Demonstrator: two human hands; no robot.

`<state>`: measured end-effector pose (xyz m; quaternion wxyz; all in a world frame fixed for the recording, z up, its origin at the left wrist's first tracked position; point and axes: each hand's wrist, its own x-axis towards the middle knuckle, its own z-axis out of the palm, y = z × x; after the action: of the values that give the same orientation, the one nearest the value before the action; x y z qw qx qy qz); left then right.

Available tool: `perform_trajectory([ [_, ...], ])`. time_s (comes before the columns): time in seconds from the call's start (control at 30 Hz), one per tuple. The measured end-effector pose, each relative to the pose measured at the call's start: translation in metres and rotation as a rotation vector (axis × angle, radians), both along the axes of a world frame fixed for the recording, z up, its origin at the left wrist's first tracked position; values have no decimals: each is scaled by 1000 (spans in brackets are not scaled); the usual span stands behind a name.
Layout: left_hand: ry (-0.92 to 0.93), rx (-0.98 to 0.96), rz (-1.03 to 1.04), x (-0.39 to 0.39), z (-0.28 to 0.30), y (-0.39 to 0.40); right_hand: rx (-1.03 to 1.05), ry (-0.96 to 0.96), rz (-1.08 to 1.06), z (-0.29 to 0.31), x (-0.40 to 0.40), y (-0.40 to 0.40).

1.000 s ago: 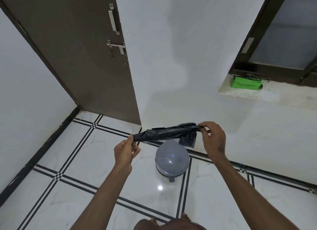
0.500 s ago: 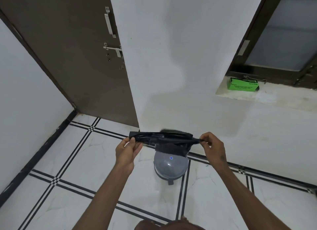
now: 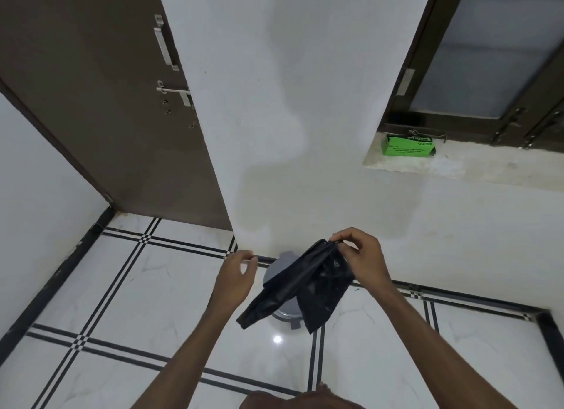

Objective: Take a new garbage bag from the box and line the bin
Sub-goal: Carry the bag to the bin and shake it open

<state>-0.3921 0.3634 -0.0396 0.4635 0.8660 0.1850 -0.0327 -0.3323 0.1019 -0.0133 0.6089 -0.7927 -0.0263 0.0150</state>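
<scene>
While the right hand (image 3: 363, 257) pinches 1 top corner of the black garbage bag (image 3: 300, 286), which hangs folded below that grip over the grey pedal bin (image 3: 282, 266), the released, empty left hand (image 3: 236, 276) should find the opposite edge and separate the layers.

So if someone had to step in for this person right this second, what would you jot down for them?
Right hand: pinches the top of the black garbage bag, which hangs down, still folded.
Left hand: empty, fingers loose, beside the bag.
Bin: on the floor by the wall, under the bag, lid shut.
Green box: on the window ledge.
Done: a bag is out of the box.
Left: shake the bag open, lift the lid, fit the bag inside and fold its edge over the rim.
</scene>
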Motion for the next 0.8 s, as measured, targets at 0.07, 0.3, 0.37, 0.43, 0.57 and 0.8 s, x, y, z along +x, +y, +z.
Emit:
perform_trajectory([
  [0.07, 61, -201, -103, 12, 18, -18, 22, 8, 40, 5, -3, 3],
  [0.3, 219, -480, -310, 37, 38, -57, 54, -53, 143, 6, -12, -2],
  [0.37, 188, -472, -260, 42, 34, -57, 37, -65, 146, 3, -14, -6],
  [0.43, 177, -473, -138, 44, 29, -55, -4, -89, 122, -2, -16, -12],
  [0.57, 141, -581, 214, 40, 23, -38, -230, -204, 34, -24, -21, -32],
  [0.8, 61, -735, 496, 33, 18, -3, -305, -49, -139, -57, -27, -56],
])
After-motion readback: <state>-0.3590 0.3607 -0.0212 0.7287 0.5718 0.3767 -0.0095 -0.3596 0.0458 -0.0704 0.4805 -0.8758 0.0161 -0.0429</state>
